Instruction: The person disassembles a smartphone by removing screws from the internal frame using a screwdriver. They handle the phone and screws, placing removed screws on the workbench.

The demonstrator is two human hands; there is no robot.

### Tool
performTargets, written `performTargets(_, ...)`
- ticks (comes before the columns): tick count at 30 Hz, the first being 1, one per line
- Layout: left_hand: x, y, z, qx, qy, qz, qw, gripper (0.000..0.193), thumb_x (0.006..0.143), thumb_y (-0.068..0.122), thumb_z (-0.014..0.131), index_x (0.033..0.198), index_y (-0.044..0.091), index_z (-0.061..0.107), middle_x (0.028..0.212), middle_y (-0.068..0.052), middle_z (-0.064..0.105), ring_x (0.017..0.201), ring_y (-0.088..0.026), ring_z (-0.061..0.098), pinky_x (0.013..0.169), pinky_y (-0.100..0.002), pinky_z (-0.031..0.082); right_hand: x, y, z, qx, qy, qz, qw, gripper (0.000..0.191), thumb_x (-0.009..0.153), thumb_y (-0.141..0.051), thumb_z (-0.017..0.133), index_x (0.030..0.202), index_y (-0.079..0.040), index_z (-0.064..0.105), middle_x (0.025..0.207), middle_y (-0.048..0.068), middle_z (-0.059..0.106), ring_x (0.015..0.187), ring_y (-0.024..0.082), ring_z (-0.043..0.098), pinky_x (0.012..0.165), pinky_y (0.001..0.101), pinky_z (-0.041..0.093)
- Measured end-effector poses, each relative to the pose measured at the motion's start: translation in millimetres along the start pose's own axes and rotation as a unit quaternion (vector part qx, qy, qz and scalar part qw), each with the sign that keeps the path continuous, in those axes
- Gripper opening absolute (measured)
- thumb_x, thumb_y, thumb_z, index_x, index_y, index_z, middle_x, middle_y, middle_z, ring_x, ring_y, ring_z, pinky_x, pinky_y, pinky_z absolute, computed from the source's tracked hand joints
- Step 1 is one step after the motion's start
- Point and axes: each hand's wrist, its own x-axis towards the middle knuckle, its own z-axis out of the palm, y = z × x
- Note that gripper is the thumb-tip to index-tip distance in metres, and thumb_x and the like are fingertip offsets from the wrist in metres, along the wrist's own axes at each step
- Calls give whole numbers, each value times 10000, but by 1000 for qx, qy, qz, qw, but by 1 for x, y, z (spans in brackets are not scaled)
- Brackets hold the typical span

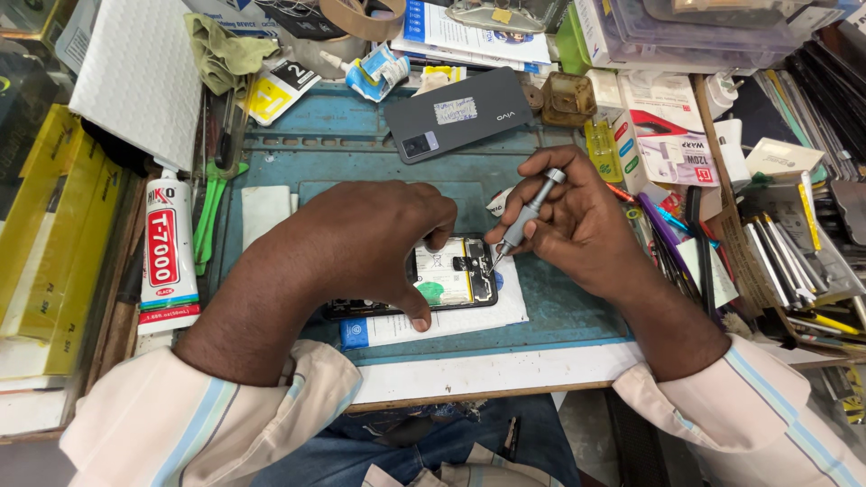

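Phone position: the opened phone (451, 275) lies face down on a white sheet of paper (469, 316), on the blue work mat (550, 307), right in front of the person and directly under both hands.
Left hand: the left hand (361, 239) covers the left part of the phone, palm down, thumb pressed at its lower edge and fingertips curled over the top edge, pinning it in place.
Right hand: the right hand (577, 221) is closed around a slim grey screwdriver (530, 209), held like a pen between thumb and fingers.
Screwdriver tip: it slants down to the left and meets the phone at its upper right corner.
Phone looks: back cover off, black frame, a pale battery with a green patch, dark boards at the right end.
Back cover: a dark grey phone back (458, 114) lies apart, further up the mat, camera cutout at its lower left.
Left of the mat: a white glue tube (168, 248) with a red label stands beside green tweezers (210, 212).
Right of the mat: a rack of tools (672, 243) and small boxes (663, 135), well apart from the phone.
Sleeves: both wrists show pale striped cuffs (740, 397).
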Motion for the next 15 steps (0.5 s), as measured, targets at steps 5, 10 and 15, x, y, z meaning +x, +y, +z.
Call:
performTargets(5, 0, 1, -1, 3, -11, -9, 1000, 731, 494, 421, 1021, 1066, 179, 633, 988, -18, 698, 1005, -242, 683, 812, -440, 529, 0, 0, 1, 1, -3, 7, 1000, 545, 924, 181, 485, 1394, -63, 353, 1185, 142, 591, 1123, 298, 737, 926, 393, 665)
performTargets(10, -1, 1, -2, 4, -11, -12, 1000, 733, 492, 420, 1022, 1067, 182, 634, 995, -16, 694, 1003, -240, 682, 816, -441, 528, 1, 0, 1, -1, -4, 9, 1000, 544, 925, 181, 485, 1392, -63, 353, 1187, 137, 588, 1124, 294, 736, 919, 389, 665)
performTargets(15, 0, 0, -1, 6, -8, -7, 1000, 733, 491, 423, 1023, 1064, 182, 634, 994, -18, 691, 1006, -242, 678, 819, -442, 524, 1, 1, -1, -10, -3, -1, 1000, 550, 924, 181, 483, 1400, -61, 354, 1162, 134, 596, 1111, 291, 742, 920, 379, 661)
